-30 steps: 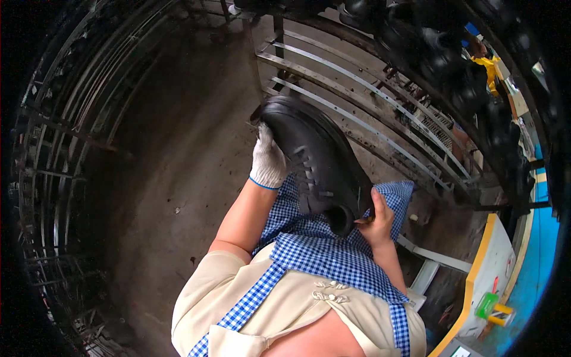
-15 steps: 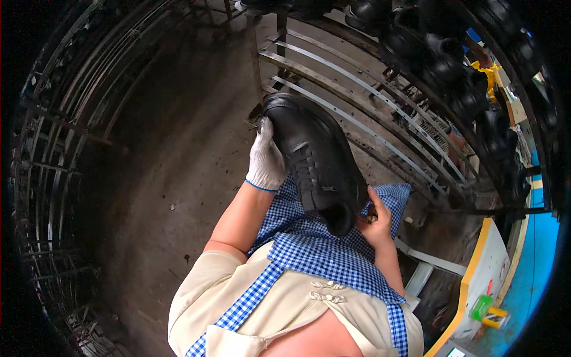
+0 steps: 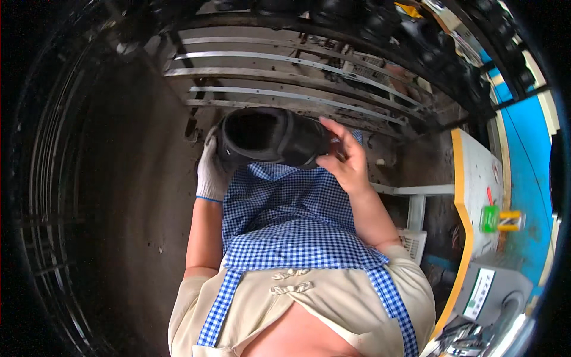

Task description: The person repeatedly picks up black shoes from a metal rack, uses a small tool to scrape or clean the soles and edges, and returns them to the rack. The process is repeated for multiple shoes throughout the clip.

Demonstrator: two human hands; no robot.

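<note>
A black shoe (image 3: 298,140) is held level in front of my apron, its dark opening on the left side and its other end toward the right. My left hand (image 3: 213,163), in a white knitted glove with a blue cuff edge, grips the left end; its fingers are partly hidden behind the shoe. At the right end, my bare right hand (image 3: 348,157) has its thumb and fingers curved around the shoe. Below the shoe hangs my blue-and-white checked apron (image 3: 291,244).
A metal rack with slatted rails (image 3: 267,59) stands ahead, with several dark shoes (image 3: 380,24) along its top. Another rack (image 3: 53,178) lines the left. On the right is a yellow-edged white table (image 3: 476,172) bearing a green item (image 3: 490,219) and a grey machine (image 3: 496,285).
The shoe has turned from upright, laces showing, to lying crosswise with its opening in view. My right hand has moved up and grips its right end. The view has swung to the right.
</note>
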